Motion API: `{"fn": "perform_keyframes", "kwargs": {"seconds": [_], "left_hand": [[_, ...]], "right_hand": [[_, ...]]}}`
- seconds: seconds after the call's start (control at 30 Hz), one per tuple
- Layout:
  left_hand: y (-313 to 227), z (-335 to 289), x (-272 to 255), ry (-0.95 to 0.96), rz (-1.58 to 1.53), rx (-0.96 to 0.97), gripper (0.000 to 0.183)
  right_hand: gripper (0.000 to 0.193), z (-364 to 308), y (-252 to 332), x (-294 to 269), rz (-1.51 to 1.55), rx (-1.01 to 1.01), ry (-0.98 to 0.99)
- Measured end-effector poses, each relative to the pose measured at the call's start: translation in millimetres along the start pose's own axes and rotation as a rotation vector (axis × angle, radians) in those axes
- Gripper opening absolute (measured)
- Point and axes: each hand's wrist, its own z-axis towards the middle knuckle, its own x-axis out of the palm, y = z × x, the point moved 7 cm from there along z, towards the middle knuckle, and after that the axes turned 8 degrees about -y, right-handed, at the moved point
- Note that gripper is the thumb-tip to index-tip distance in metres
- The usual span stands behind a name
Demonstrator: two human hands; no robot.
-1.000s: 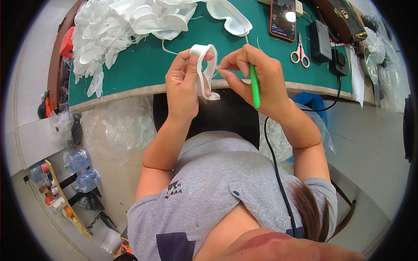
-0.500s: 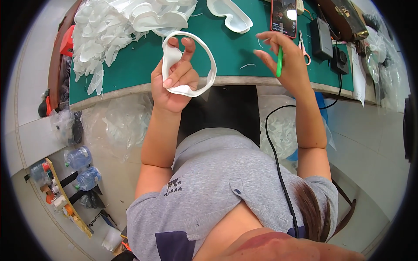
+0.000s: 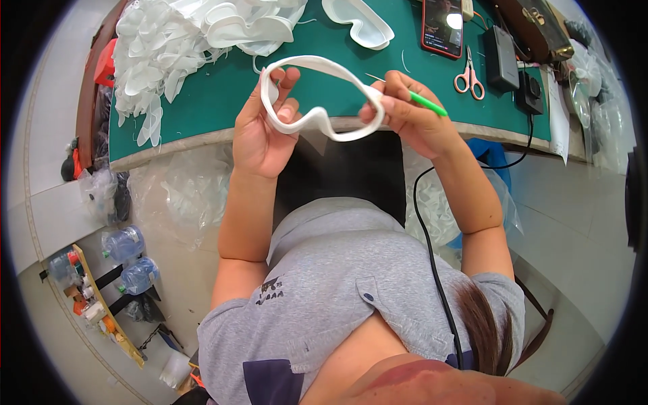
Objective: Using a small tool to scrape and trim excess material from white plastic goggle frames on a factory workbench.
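Observation:
A white goggle-shaped frame [image 3: 347, 136], soft-looking and with a notch for the nose, is held up between my hands just over the table's near edge. My left hand [image 3: 260, 145] grips its left end, thumb and fingers around the rim. At the right end, my right hand [image 3: 425, 131] pinches the rim. That same hand also holds a slim tool with a green handle [image 3: 428, 103]; its thin pointed tip sticks out past the fingers toward the left. Too little of the tip shows to tell its kind.
On the green tabletop [image 3: 202, 101] lies a heap of white goggle-shaped pieces [image 3: 155, 61] at the far left. A single piece [image 3: 364, 27], a phone [image 3: 442, 27], pink-handled scissors [image 3: 469, 77] and a black box [image 3: 499, 59] are farther right. A black cable [image 3: 422, 223] runs down past my right arm.
My right hand has moved left and now grips the frame's right end, with the green tool kept in it. The frame has turned so that its nose notch faces me.

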Motion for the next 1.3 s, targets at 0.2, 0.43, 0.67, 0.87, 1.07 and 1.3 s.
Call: {"fn": "perform_keyframes", "kwargs": {"seconds": [0.2, 0.43, 0.67, 0.87, 1.07, 1.3], "left_hand": [[-20, -12, -9, -0.099, 0.520, 0.192, 0.027], [-44, -36, 0, -0.144, 0.967, 0.642, 0.021], [-33, -34, 5, -0.149, 0.793, 0.461, 0.024], [-5, -24, -10, -0.184, 0.359, -0.018, 0.022], [10, -15, -30, -0.226, -0.090, -0.319, 0.020], [8, 0, 10, -0.078, 0.964, 0.085, 0.023]], "right_hand": [[0.031, -13, 25, -28, -0.166, -0.232, -0.134], [0.037, -33, 44, -39, -0.342, -0.441, -0.241], [0.035, -39, 49, -37, -0.283, -0.377, -0.261], [0.033, -41, 42, -40, -0.154, -0.162, -0.318], [0.033, -41, 34, -40, -0.139, -0.201, -0.364], [0.038, -107, 88, -10, -0.615, -0.611, -0.191]]}}
